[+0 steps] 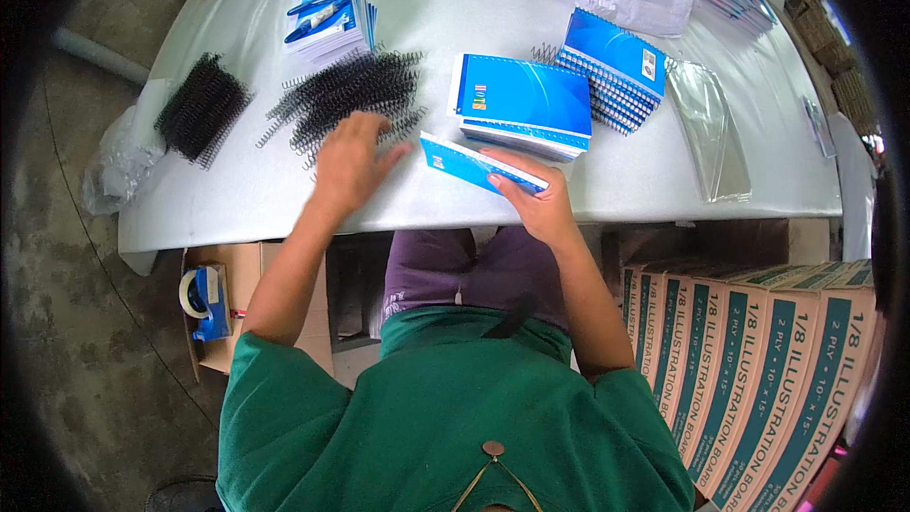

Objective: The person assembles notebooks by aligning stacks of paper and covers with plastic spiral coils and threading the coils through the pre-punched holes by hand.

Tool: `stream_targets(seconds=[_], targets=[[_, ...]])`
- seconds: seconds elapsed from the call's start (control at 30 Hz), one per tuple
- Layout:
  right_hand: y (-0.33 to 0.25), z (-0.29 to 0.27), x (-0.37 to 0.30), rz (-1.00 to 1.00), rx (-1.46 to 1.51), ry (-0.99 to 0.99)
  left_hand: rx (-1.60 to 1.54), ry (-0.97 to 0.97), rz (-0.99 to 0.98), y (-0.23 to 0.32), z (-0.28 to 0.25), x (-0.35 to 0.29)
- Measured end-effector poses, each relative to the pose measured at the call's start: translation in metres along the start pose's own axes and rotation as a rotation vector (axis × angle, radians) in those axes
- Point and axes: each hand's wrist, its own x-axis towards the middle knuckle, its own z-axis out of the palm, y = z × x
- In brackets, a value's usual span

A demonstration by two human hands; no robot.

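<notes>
My right hand point(540, 197) grips a thin blue-covered notebook point(464, 167) by its right end, thumb on the cover and fingers behind. Punched holes run along the notebook's upper edge, and no coil shows in it. My left hand point(351, 163) rests at the near side of a loose pile of black spiral binding coils point(351, 95), thumb spread away from the fingers. Its fingertips touch or hover over the coils; I see nothing held. Just beyond my right hand stands a stack of unbound blue notebooks point(526, 95).
Spiral-bound notebooks point(614, 57) are stacked to the right, beside clear plastic sheeting point(711, 133). Another coil bundle point(202, 109) lies far left. Pliers point(327, 14) rest on a notebook stack point(327, 43) at the back. Cartons point(758, 360) and a tape dispenser point(206, 303) sit below the table.
</notes>
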Motion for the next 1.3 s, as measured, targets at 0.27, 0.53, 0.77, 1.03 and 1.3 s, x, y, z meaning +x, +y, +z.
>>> stream_targets(seconds=[0.27, 0.53, 0.77, 1.03, 1.3], targets=[[0.000, -0.002, 0.002, -0.076, -0.029, 0.017, -0.395, 0.026, -0.241, -0.001, -0.007, 0.001], [0.005, 0.001, 0.002, -0.076, -0.017, 0.077, -0.732, -0.338, -0.216, 0.025, -0.029, 0.005], [0.002, 0.001, 0.002, -0.041, 0.000, 0.049, -0.641, -0.377, -0.197, 0.041, -0.024, -0.005], [0.007, -0.002, -0.001, -0.040, -0.018, 0.044, -0.748, -0.324, -0.224, 0.015, -0.025, 0.002], [0.005, -0.003, -0.003, -0.029, -0.027, 0.000, -1.059, -0.474, -0.556, 0.021, -0.031, 0.015]])
